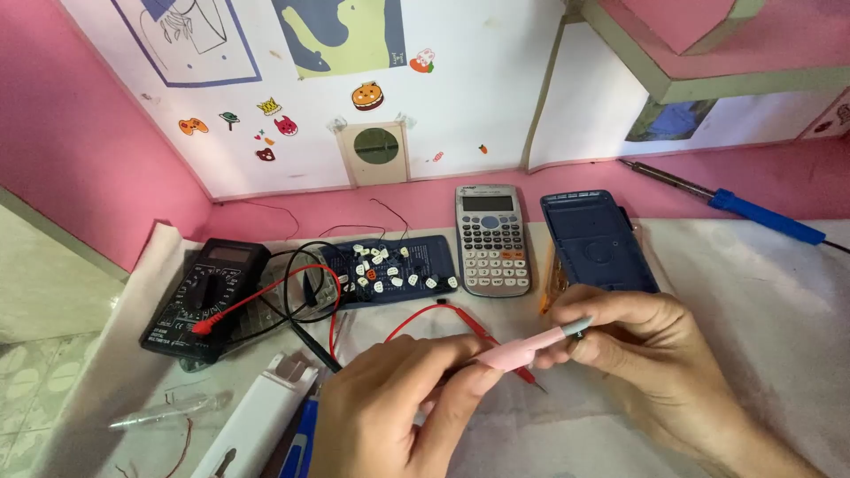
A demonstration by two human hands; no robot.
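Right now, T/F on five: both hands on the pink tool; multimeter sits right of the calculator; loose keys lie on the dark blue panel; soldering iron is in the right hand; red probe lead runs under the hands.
1. Both the left hand and right hand hold the pink tool: true.
2. The black multimeter sits right of the calculator: false, it is to the left.
3. Loose white keys lie on the dark blue panel: true.
4. The blue-handled soldering iron is in the right hand: false, it lies at the far right, untouched.
5. The red probe lead runs under the hands: true.
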